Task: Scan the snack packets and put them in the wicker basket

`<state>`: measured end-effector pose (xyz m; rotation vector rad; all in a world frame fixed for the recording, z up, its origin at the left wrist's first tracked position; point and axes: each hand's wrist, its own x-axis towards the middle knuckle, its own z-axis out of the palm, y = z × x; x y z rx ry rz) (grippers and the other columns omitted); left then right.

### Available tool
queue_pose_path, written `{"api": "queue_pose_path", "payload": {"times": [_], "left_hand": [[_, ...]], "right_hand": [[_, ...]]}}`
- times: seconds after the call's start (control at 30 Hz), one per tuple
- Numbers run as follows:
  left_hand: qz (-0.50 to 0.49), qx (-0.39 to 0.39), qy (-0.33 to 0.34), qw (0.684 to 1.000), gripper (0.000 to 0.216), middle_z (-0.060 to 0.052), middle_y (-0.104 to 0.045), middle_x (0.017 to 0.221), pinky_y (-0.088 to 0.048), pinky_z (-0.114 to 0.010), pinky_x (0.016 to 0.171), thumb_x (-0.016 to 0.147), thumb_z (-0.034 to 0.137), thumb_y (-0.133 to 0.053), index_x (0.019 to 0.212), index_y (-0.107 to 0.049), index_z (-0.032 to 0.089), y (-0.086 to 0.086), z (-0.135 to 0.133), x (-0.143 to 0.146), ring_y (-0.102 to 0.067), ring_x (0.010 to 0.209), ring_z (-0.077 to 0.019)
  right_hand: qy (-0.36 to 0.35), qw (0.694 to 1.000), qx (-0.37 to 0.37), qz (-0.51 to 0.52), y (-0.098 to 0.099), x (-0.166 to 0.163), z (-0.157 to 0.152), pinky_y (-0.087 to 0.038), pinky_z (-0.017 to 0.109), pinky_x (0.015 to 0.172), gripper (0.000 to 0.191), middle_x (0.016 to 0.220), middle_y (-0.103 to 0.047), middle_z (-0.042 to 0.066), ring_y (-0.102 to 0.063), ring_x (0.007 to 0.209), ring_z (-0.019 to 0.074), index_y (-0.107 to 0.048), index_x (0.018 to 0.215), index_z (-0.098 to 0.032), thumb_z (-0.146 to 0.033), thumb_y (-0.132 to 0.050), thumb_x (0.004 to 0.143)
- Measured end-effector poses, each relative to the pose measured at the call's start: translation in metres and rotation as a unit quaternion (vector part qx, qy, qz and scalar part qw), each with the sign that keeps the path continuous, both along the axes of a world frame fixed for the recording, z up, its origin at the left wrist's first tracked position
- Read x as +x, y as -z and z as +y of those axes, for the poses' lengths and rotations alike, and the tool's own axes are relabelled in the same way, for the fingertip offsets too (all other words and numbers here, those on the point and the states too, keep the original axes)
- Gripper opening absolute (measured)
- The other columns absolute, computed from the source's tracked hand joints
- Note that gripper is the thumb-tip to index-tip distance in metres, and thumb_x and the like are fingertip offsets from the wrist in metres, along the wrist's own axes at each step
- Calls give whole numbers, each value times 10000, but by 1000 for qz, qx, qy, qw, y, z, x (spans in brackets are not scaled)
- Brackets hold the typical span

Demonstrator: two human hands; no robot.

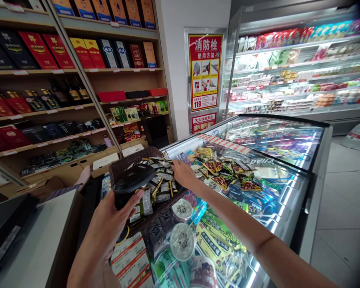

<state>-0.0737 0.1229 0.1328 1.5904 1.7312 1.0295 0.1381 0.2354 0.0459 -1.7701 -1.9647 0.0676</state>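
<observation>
Gripping a black lidded plastic tub in the left hand, fingers clamped on it at 7 o'clock, the right hand, fingers loosely together, touches small dark sachets in the half-filled brown wicker basket; many multicoloured snack packets remain at 3 o'clock on the glass-topped freezer.

basket base hidden behind left hand, packet print illegible, fridge shelves blurred

The cup in the left hand is black; the woven basket is dark brown; the packets in it are black with gold and white print; the sign on the wall is red with yellow and white lettering; the shelves are light wood.
</observation>
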Motion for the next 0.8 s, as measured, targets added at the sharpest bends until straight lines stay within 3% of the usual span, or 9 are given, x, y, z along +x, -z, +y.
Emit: {"api": "queue_pose_path", "payload": {"times": [0.07,0.3,0.53,0.8], "left_hand": [[-7,7,-2,1000,460,-24,-601,601,-417,-319,525,617,715,-655,708,-594,268,0,0,0,-584,600,-247],[-26,-19,30,999,511,17,-554,586,-370,-276,543,605,682,-694,779,-605,210,-6,-7,3,-505,592,-179],[-71,-32,94,992,510,22,-538,572,-357,-258,526,631,683,-674,775,-619,197,-13,-17,22,-479,571,-159],[-25,-55,155,986,531,-21,-645,690,-438,-273,542,568,627,-736,875,-667,199,-8,-6,26,-545,585,-178]], "right_hand": [[36,999,-7,21,-14,3,-1,-420,307,767,369,995,-684,151,-651,928,253,-522,1176,-130,-313,-237,1029],[35,999,7,18,-58,43,-15,-393,264,750,437,952,-716,125,-660,904,221,-650,973,-160,-332,-254,1036],[-10,996,-26,81,-65,63,-30,-403,232,681,455,609,-684,53,-657,707,169,-634,713,-179,-289,-312,1016],[-34,996,-15,87,-71,57,-44,-402,239,660,434,584,-685,54,-659,685,172,-622,716,-179,-284,-319,1008]]}}
